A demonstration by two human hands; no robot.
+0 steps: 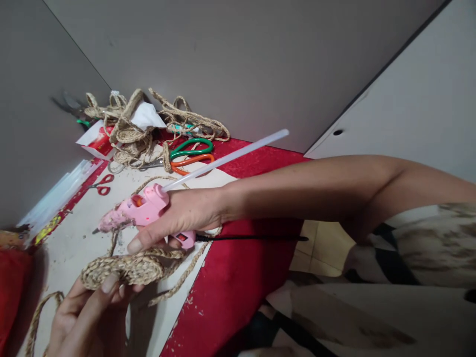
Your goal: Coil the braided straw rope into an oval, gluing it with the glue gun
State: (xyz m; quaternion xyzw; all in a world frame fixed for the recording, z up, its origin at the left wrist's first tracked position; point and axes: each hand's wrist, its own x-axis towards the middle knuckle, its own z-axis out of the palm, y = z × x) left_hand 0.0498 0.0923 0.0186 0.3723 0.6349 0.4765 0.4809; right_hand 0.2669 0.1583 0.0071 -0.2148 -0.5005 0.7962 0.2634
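Note:
My left hand is closed on a coiled piece of braided straw rope, thumb on its front face. The piece shows two rounded coils side by side, with loose rope trailing to the right. My right hand is wrapped round a pink glue gun, just above the coils. A long translucent glue stick juts from the gun's back end. The nozzle points left, apart from the coils. Strands cling to the gun's front. A black cord runs right from its handle.
White paper lies over a red surface. Large green-and-orange-handled scissors, small red scissors and heaped braided rope lie at the back. Several glue sticks line the left edge. Grey panels rise behind.

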